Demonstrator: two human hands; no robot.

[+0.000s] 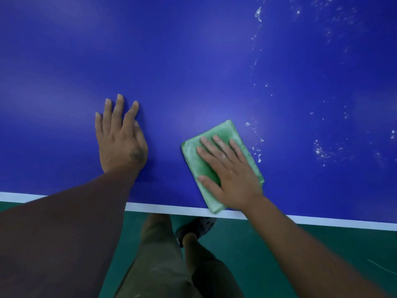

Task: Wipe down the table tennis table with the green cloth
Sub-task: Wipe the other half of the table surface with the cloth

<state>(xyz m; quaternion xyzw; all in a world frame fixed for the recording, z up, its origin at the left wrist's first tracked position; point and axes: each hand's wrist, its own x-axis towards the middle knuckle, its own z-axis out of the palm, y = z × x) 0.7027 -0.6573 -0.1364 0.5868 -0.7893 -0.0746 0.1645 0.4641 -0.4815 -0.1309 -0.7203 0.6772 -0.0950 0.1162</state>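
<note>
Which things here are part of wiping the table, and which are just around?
For the job: green cloth, right hand pressing it flat, blue table, white specks on it.
Just there: left hand resting on the table, green floor, shoe, trousers.

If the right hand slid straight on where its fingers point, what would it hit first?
Likely nothing: the right hand on the green cloth faces bare blue table, missing the left hand.

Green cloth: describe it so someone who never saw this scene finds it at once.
On the blue table, follow the white edge line rightward. The green cloth lies folded there under the flat right hand. Nothing else on the blue surface is green.
</note>
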